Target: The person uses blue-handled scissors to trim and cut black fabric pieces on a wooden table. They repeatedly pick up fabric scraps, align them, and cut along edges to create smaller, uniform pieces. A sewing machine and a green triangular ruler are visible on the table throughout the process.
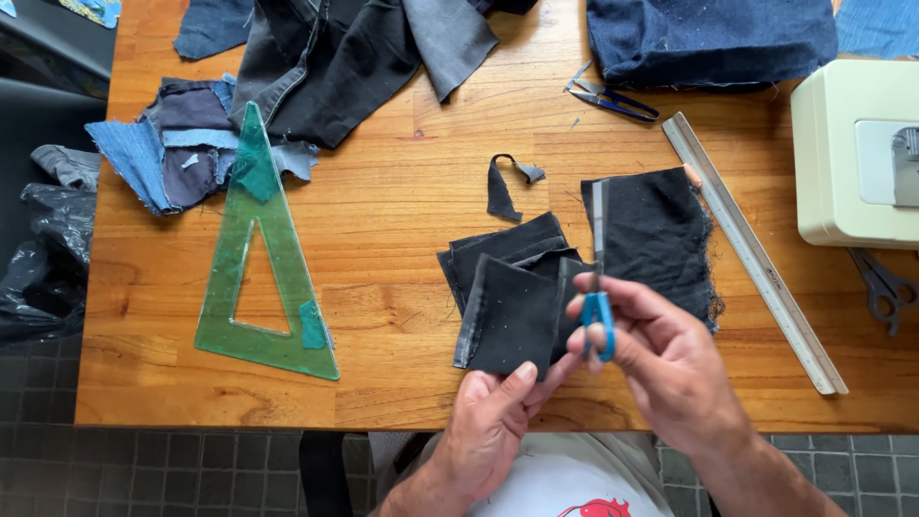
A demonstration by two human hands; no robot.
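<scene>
The person's right hand [661, 359] is closed around a pair of blue-handled scissors [598, 278], fingers through the loops. The scissors stand with their long axis running almost straight away from the person, handles near the body and the blades pointing toward the far side of the table [402, 239]. The blades look closed together, lying over the gap between two pieces of black cloth.

The left hand [498, 416] pinches the near edge of a square black cloth piece [512, 321], thumb on top and fingers underneath. This piece lies at the near middle of the table, just left of the scissors, on top of a small stack of folded black cloth [507, 244]. Its left edge shows a pale grey seam.

Just right of the blades lies a larger black cloth patch [661, 235] with a frayed right edge. Beyond it a long metal ruler [751, 254] lies slantwise, near a cream sewing machine [857, 153] at the right edge. A small curled black scrap [503, 191] lies beyond the stack. A green see-through triangle [263, 258] points away from the person on the left, its tip over a heap of blue denim scraps [168, 153]. Dark garments [335, 57] and a second pair of scissors [613, 98] lie at the far side.
</scene>
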